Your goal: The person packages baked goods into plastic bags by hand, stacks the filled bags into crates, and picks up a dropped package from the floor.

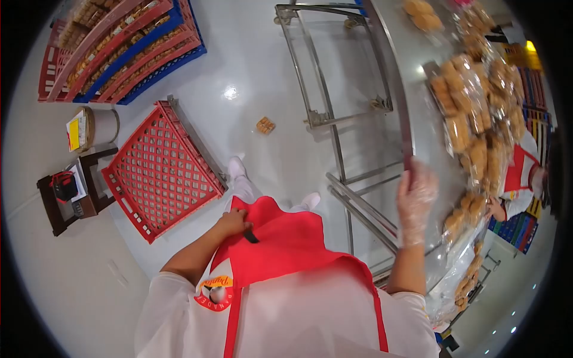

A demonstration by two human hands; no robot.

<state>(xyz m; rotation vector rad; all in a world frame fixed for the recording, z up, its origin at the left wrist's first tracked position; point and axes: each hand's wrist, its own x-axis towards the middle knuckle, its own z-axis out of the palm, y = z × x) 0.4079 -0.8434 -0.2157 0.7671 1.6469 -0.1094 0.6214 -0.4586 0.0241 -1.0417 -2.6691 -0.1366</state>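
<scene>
My left hand (234, 223) is curled at the front of my red apron (280, 238). A small black piece (250, 235) sticks out by its fingers; I cannot make out what it is. On my right hand (416, 194) there is a clear plastic glove, and its fingers are closed over the edge of the metal table (399, 89). Bagged bread rolls (462, 95) lie piled on the table beyond that hand. More bags of rolls (465, 215) are close to its right.
A red plastic crate (164, 173) stands on the floor at left. Stacked red and blue crates (128, 53) hold baked goods behind it. A small packet (265, 125) lies on the floor. A metal frame (316, 65) stands beside the table. Another person (519, 173) is across it.
</scene>
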